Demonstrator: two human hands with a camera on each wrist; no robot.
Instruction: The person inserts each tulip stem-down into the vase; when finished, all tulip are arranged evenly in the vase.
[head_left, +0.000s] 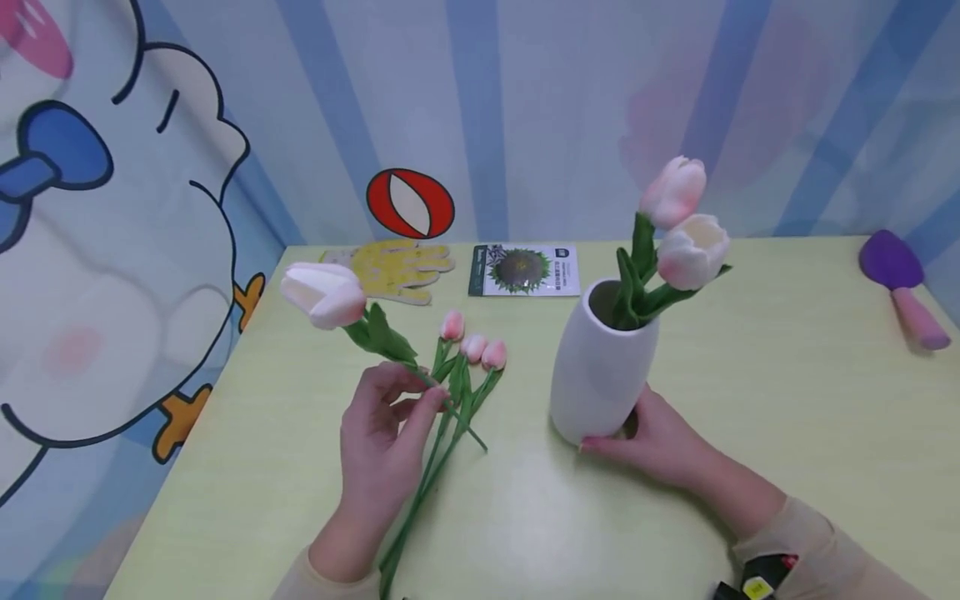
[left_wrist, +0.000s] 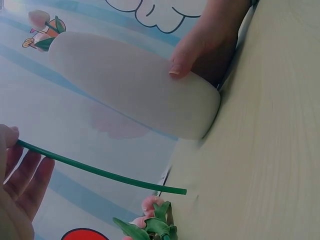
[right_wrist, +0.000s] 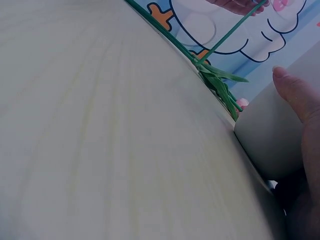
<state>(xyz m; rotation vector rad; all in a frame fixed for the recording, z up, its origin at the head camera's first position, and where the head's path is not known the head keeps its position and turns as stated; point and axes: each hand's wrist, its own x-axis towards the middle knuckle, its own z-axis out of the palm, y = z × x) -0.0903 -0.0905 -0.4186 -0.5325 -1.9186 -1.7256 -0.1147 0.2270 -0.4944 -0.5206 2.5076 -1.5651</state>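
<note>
With left hand, pinches pale tulip by stem between fingers; with right hand, grips white vase low!

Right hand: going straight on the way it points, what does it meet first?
The vase, which the right hand holds near its base; past it, probably the loose tulips, though depth is unclear.

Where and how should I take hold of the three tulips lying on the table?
I'd pinch the bare green stems below the leaves, coming from above and slightly right. There they run close together, well away from the blooms at the far end, while the left sleeve crowds their left side in the head view.
</note>
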